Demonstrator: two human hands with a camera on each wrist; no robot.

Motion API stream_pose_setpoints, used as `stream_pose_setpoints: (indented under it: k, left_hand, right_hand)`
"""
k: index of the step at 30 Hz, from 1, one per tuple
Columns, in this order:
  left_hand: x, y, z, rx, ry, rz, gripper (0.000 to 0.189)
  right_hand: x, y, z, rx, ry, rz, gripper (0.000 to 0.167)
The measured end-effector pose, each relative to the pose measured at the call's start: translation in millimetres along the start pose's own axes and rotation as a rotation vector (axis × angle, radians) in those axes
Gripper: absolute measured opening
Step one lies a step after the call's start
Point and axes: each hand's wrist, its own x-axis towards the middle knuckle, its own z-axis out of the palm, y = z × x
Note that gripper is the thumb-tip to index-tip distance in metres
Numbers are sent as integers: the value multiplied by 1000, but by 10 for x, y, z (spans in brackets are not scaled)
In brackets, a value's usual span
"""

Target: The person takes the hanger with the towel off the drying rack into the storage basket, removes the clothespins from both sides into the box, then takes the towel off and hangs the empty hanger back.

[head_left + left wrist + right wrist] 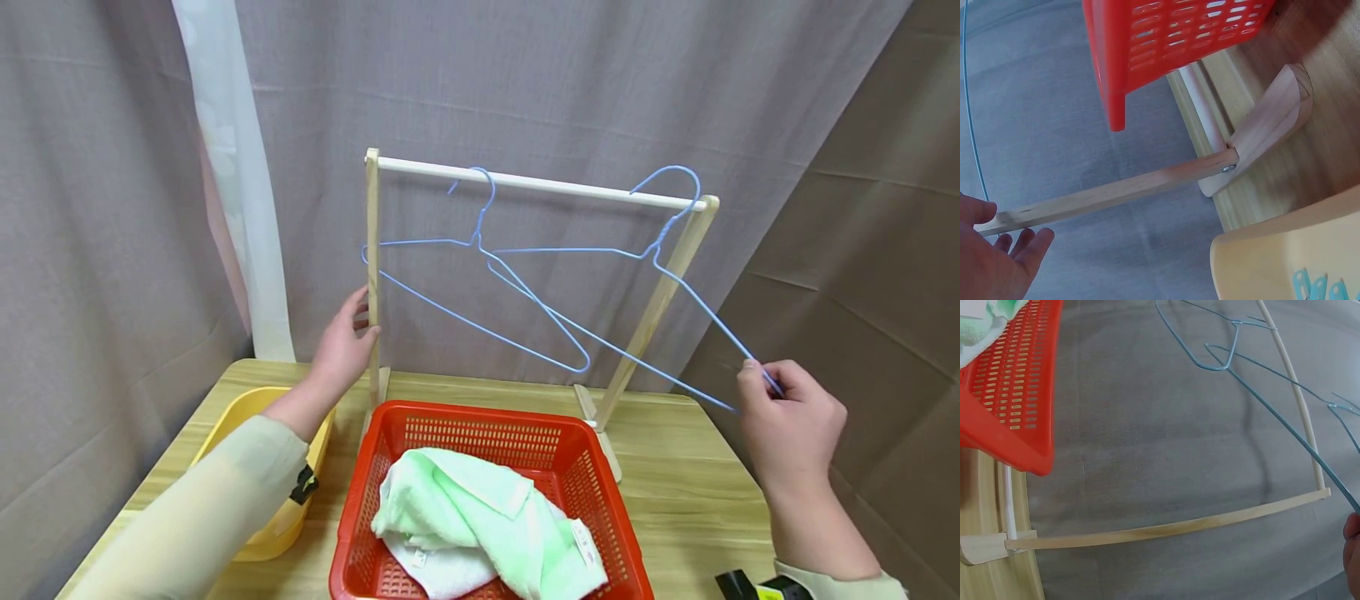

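My right hand [791, 417] pinches the lower right corner of a blue wire hanger [720, 321]. That hanger is tilted, its hook overlapping the rail's right end; I cannot tell whether the hook bears on the rail. A second blue hanger [487, 329] hangs from the rail [555, 185] further left. My left hand [341, 346] holds the left post [373, 242] of the wooden rack, thumb on one side and fingers on the other, as the left wrist view shows. In front of the rack, a red basket [641, 575] contains pale green and white towels [480, 517].
At the left, under my forearm, stands a yellow tub [258, 546]; blue clips [1318, 287] lie inside it. The rack's right post [648, 325] rises behind the basket. Grey curtains [525, 83] close off the back of the wooden table [690, 500].
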Motion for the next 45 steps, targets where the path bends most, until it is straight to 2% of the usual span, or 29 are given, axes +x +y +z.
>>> stream_pose_setpoints:
  k: [7, 22, 29, 45]
  left_hand:
    - [20, -1, 26, 7, 17, -4, 69]
    - [52, -16, 61, 22, 35, 2, 68]
    - [45, -24, 57, -4, 33, 14, 67]
    - [37, -27, 34, 15, 28, 12, 67]
  right_hand:
    - [111, -31, 111, -1, -30, -41, 31]
    - [217, -100, 363, -5, -56, -35, 28]
    - [211, -88, 446, -24, -78, -47, 27]
    - [85, -69, 582, -59, -95, -118, 26]
